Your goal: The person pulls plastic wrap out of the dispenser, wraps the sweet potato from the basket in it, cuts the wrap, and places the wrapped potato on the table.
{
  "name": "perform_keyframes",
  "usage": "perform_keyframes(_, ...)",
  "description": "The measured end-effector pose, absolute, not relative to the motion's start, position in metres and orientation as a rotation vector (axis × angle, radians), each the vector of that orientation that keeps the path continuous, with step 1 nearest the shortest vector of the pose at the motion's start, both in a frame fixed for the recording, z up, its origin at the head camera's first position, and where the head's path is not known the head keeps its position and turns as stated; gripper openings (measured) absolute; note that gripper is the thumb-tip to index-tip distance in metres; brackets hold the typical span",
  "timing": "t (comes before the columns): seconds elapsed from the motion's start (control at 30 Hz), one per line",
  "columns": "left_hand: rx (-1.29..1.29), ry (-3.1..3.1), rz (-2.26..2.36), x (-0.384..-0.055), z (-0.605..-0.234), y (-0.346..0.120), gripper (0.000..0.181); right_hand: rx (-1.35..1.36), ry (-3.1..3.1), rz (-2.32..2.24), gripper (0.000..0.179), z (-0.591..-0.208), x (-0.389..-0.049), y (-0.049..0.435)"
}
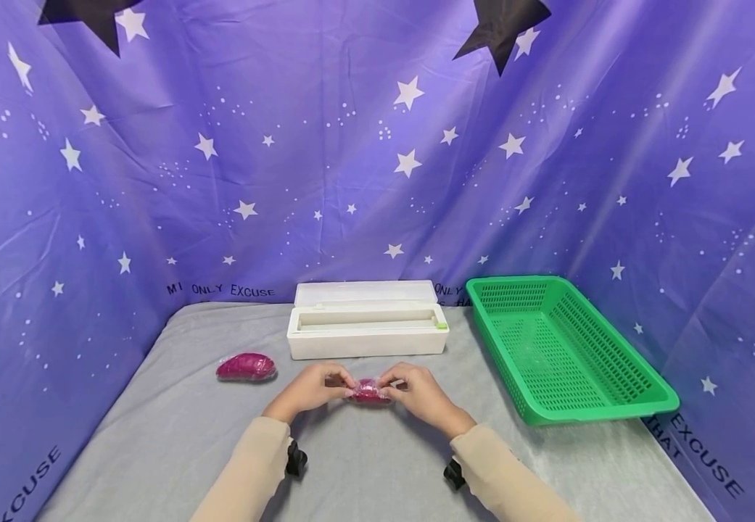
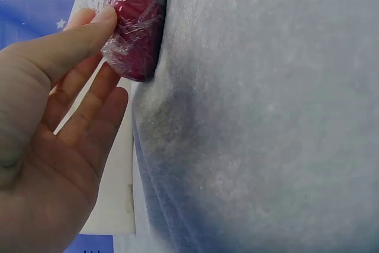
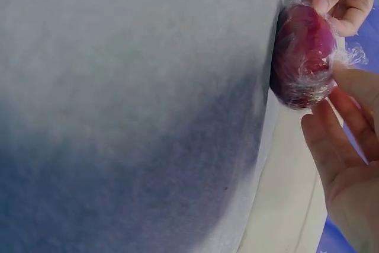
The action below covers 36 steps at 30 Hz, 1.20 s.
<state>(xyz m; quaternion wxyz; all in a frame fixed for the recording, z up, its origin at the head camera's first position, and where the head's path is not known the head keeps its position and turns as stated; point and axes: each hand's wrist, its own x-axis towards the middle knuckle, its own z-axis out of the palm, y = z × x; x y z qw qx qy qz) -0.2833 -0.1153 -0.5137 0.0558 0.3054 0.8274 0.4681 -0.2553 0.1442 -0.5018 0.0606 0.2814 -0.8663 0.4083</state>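
A purplish-red, rounded oblong item wrapped in cling film (image 1: 369,391) lies on the grey cloth in front of me; its exact kind is hard to tell. At its left end, my left hand (image 1: 315,386) pinches the film between thumb and fingertips. My right hand (image 1: 419,392) pinches the film at the other end. Loose crumpled film (image 3: 354,55) sticks out from the wrapped item in the right wrist view. The left wrist view shows my left thumb (image 2: 89,31) pressed on the wrapped end, with the other fingers behind and below.
Behind my hands stands a white cling film dispenser (image 1: 367,344), lid raised, with a green slider (image 1: 442,326). A second film-wrapped, curved purplish-red item (image 1: 246,367) lies at left. On the right is a green perforated basket (image 1: 595,415). Purple starry curtains (image 1: 344,181) surround the grey-clothed table (image 1: 175,449).
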Motion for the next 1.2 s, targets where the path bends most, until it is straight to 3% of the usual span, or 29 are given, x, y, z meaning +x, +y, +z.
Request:
perform_keyframes(0.47, 0.917, 2.492, 1.439, -0.289, -0.516, -0.116, 0.006, 1.004, -2.513, 1.049, 0.014, -0.505, -0.257, 0.147)
perform_keyframes(0.67, 0.904, 2.505, 1.435, -0.288, -0.516, -0.116, 0.009, 1.149, -2.585, 1.002, 0.032, -0.504, -0.258, 0.155)
perform_keyframes(0.83, 0.906, 2.542, 1.415, -0.287, -0.516, -0.116, 0.022, 1.220, -2.680, 0.990, 0.051, -0.499, -0.258, 0.160)
perform_keyframes(1.03, 1.027, 2.571, 1.353, -0.286, -0.517, -0.112, 0.049, 1.205, -2.752, 0.928, 0.061, -0.498, -0.258, 0.160)
perform_keyframes(1.2, 1.037, 2.665, 1.272, -0.286, -0.519, -0.106, 0.055, 1.184, -2.779, 0.882, 0.068, -0.500, -0.258, 0.161)
